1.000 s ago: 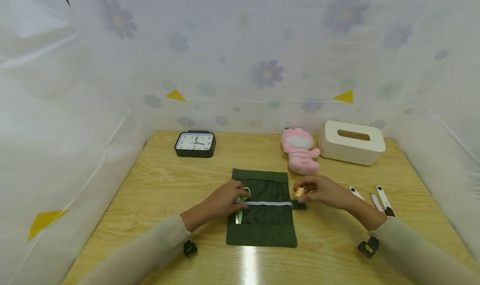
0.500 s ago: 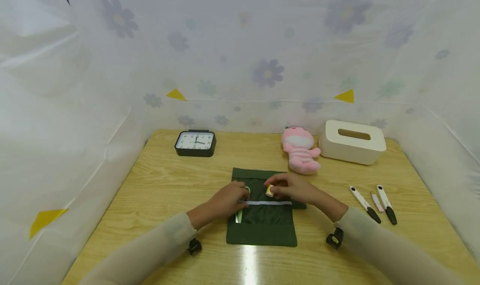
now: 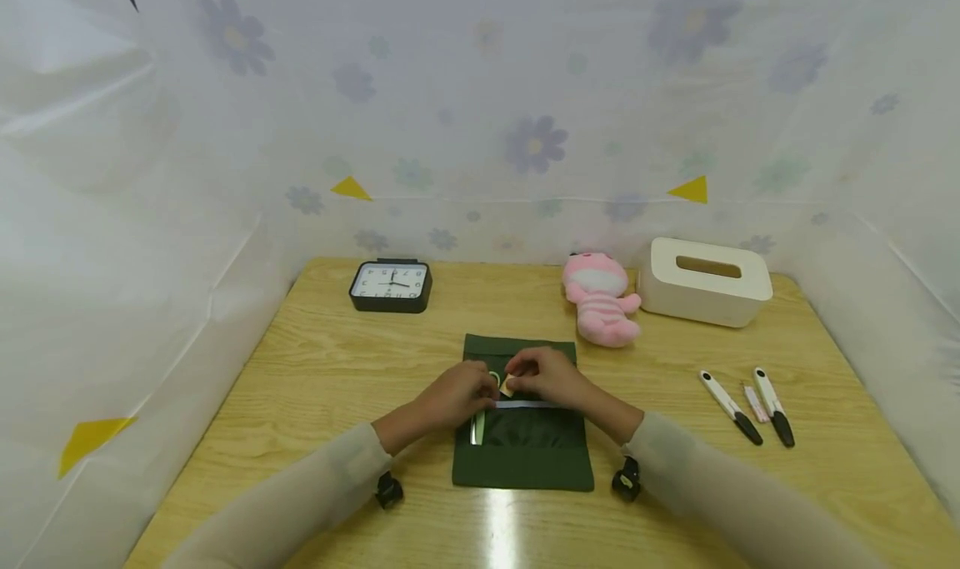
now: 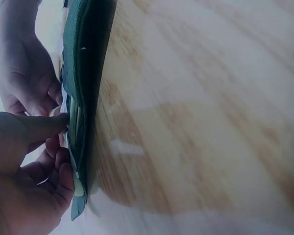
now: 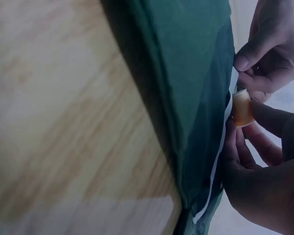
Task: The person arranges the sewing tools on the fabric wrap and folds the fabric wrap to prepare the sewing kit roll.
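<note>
A dark green fabric organizer [image 3: 525, 469] lies spread on the wooden table, with a white elastic band [image 3: 525, 404] across its middle. Green-handled scissors [image 3: 478, 429] sit under the band at its left, partly covered by my left hand [image 3: 453, 394]. That hand pinches the band's edge between thumb and fingers, as the right wrist view shows. My right hand [image 3: 553, 377] grips a small orange-yellow thread spool [image 5: 243, 108] with white ends, right at the band and beside my left fingertips. Whether the spool is under the band I cannot tell.
On the right lie two white tools with black ends [image 3: 731, 408] [image 3: 774, 408] and a small pinkish-white item [image 3: 755, 404] between them. Along the back stand a black clock [image 3: 391, 286], a pink plush toy [image 3: 600, 301] and a white tissue box [image 3: 703, 283].
My right hand has carried the thread spool leftward from the organizer's right edge to beside my left hand. The left hand has stayed nearly in place at the band.
</note>
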A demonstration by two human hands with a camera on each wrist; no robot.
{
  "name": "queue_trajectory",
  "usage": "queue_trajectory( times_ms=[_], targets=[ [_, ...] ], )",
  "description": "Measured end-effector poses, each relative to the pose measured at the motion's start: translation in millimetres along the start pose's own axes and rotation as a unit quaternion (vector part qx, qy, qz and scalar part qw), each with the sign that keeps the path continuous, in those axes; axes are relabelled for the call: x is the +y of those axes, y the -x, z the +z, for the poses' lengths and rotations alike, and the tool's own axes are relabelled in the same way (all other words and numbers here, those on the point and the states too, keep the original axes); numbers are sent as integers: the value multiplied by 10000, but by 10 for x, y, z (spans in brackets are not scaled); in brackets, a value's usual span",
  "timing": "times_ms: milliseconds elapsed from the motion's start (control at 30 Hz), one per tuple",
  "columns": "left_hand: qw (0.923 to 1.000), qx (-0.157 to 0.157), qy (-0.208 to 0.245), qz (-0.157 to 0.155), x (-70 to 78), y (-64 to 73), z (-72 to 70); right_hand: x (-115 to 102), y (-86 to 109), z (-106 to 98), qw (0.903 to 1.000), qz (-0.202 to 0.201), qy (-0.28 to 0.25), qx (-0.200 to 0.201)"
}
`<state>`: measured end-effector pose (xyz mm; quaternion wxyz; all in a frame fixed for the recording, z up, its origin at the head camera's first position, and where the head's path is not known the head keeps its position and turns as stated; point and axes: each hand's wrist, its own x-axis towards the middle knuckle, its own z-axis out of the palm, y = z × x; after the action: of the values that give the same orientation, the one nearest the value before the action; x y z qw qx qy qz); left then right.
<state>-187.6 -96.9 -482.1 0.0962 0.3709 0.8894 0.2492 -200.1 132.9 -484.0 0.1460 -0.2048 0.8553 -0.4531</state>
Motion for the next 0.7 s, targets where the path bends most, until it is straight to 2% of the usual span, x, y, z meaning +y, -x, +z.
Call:
queue_trajectory(
  times_ms=[300,700],
  targets=[
    [9991,88,402,-93,-5,25,-24,-24,-9,61,9999,113,22,65],
    [9989,126,438,-114,-15,30,-17,-11,-12,75,10000,84,16,-3]
  ],
)
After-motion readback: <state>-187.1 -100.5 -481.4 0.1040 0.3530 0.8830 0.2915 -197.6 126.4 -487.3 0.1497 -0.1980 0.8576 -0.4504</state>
